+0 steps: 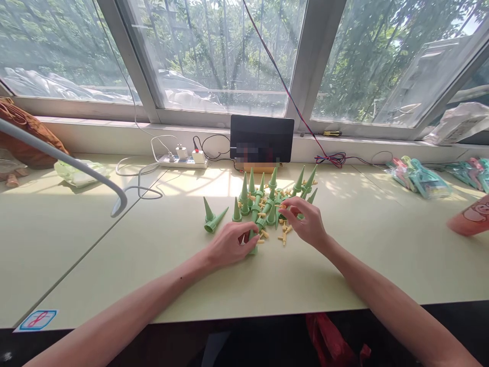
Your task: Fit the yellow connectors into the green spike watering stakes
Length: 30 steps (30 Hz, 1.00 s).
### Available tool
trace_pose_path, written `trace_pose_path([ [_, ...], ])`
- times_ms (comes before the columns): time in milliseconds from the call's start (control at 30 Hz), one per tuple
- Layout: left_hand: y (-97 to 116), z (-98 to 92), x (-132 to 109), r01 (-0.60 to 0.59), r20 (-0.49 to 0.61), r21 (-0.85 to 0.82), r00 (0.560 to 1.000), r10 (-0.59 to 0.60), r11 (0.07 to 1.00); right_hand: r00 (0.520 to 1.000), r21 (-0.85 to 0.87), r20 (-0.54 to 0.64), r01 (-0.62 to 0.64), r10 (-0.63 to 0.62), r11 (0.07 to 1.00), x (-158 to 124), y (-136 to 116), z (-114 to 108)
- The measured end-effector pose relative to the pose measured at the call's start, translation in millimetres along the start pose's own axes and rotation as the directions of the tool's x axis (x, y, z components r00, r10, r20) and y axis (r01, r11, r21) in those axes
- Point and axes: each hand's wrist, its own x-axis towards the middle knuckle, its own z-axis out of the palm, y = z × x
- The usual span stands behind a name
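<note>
Smooth, tapered cones [245, 194]; my left hand [231, 243] curls round the nearest cone [253, 250], my right hand [306, 220] pinches a yellow piece [282, 206].

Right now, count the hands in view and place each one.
2: the left hand at the near left of the green spikes, the right hand at their right, pinching a small orange piece.

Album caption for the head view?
Left hand holds a green spike, right hand a small yellowish piece, by sunny windows.
</note>
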Motion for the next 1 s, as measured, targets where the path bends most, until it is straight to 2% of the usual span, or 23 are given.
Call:
trace_pose_path([
  [200,-2,2.7,-1,-0.026,-0.029,-0.001,0.999,0.026,1.000,0.982,0.037,0.170,0.076,-0.081,0.996,-5,-6,9],
  [367,-1,3.7,-1,-0.006,-0.103,-0.028,0.995,0.003,1.000,0.946,0.087,0.310,0.068,-0.092,0.994,-11,-7,14],
  [567,4,1.3,0,0.041,-0.170,-0.039,0.984,-0.047,0.998,0.948,0.104,0.307,0.057,-0.087,0.993,-12,-8,13],
  [1000,7,0.2,0,0.096,-0.205,-0.072,0.973,-0.109,0.993,0.947,0.099,0.314,0.040,-0.069,0.994,-10,-10,12],
])
